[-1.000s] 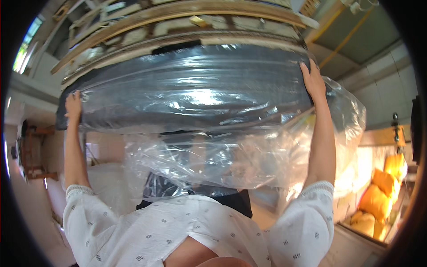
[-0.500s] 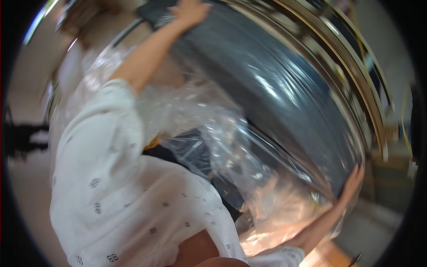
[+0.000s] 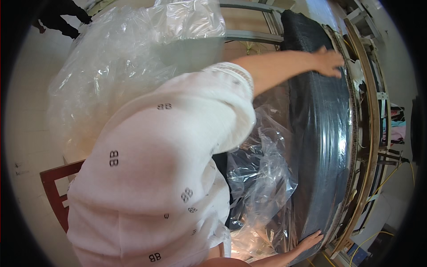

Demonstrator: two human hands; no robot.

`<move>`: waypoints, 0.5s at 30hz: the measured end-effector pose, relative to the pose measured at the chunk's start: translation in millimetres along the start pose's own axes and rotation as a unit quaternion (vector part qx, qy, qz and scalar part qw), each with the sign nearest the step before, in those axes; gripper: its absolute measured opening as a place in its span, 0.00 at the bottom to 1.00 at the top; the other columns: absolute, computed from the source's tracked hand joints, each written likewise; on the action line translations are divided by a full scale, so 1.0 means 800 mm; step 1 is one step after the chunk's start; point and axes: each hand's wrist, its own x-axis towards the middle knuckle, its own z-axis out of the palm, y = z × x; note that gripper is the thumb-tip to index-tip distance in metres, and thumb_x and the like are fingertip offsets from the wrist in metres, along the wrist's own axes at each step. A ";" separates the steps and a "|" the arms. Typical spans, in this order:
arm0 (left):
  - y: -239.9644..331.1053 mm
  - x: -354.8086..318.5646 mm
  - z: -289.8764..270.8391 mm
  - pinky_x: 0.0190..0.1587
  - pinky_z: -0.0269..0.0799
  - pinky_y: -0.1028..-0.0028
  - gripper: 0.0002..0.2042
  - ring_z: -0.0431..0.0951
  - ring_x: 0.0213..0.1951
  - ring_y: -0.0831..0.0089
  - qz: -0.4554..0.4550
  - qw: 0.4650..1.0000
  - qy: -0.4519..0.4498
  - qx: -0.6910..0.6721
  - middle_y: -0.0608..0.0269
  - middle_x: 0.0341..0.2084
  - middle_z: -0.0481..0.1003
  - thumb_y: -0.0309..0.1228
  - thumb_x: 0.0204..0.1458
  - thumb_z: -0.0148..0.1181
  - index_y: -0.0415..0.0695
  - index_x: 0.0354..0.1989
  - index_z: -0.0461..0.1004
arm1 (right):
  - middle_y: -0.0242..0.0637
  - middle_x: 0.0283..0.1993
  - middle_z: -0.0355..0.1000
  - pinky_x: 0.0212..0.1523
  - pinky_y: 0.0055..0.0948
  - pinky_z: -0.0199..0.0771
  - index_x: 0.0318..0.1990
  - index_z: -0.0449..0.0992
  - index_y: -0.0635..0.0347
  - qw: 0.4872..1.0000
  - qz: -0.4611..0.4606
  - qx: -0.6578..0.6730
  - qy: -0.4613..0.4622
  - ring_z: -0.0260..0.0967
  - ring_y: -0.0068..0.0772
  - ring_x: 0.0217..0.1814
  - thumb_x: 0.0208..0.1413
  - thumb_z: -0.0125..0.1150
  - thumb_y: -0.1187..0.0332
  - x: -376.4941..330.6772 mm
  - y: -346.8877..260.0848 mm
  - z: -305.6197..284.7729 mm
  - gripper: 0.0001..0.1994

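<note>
Item one: a long dark piece under clear film (image 3: 316, 151), running from top to bottom of the right half of the view, glossy with reflections along its outer side. Both your hands are at it, well apart.

Item two: your left hand (image 3: 329, 62), at the upper end of the piece, near its outer edge. Grip open, fingers spread, nothing seen in it; whether the fingertips press on the film, you cannot tell from this view.

Item three: your right hand (image 3: 310, 240), at the lower end. Grip open, fingers stretched out and laid along the film, closed around nothing.

Item four: loose clear plastic (image 3: 264, 178), crumpled, between your body and the dark piece.

Item five: a large heap of clear plastic (image 3: 106, 71), at upper left, creased and shiny.

Item six: a wooden rail (image 3: 372, 115), just beyond the outer side of the dark piece, bowed by the lens.

Item seven: a grey metal frame (image 3: 253, 37), at the top, near the piece's upper end.

Item eight: a reddish-brown wooden frame (image 3: 48, 182), at left, partly hidden by your white shirt (image 3: 147, 147).

Item nine: another person's dark-clad legs (image 3: 62, 22), in the upper left corner.
</note>
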 end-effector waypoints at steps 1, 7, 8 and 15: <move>-0.014 -0.016 -0.016 0.56 0.54 0.54 0.26 0.58 0.58 0.59 0.022 0.994 0.102 0.031 0.58 0.54 0.62 0.53 0.49 0.47 0.48 0.51 0.66 | 0.52 0.64 0.48 0.64 0.39 0.47 0.62 0.50 0.67 1.000 0.025 -0.006 -0.003 0.45 0.50 0.66 0.58 0.34 0.43 -0.007 0.017 0.002 0.36; -0.219 -0.263 -0.097 0.38 0.67 0.57 0.16 0.70 0.38 0.52 -0.338 0.881 0.289 0.163 0.52 0.33 0.70 0.45 0.50 0.51 0.43 0.32 0.71 | 0.51 0.64 0.48 0.64 0.40 0.48 0.62 0.51 0.67 1.000 0.019 0.000 -0.007 0.44 0.50 0.66 0.57 0.35 0.43 0.000 0.023 0.007 0.36; -0.239 -0.310 -0.102 0.38 0.67 0.58 0.18 0.70 0.40 0.52 -0.400 0.870 0.195 0.211 0.52 0.36 0.70 0.47 0.48 0.54 0.43 0.33 0.70 | 0.51 0.64 0.48 0.64 0.40 0.48 0.62 0.51 0.67 1.000 0.024 -0.003 -0.013 0.44 0.50 0.66 0.58 0.35 0.43 -0.002 0.027 0.004 0.36; -0.254 -0.460 -0.146 0.37 0.70 0.67 0.09 0.75 0.35 0.67 -0.468 0.866 0.162 0.073 0.60 0.29 0.75 0.37 0.48 0.56 0.46 0.35 0.72 | 0.51 0.65 0.46 0.64 0.42 0.48 0.62 0.50 0.64 0.999 0.043 -0.009 -0.028 0.44 0.50 0.66 0.58 0.35 0.43 0.004 0.028 -0.004 0.35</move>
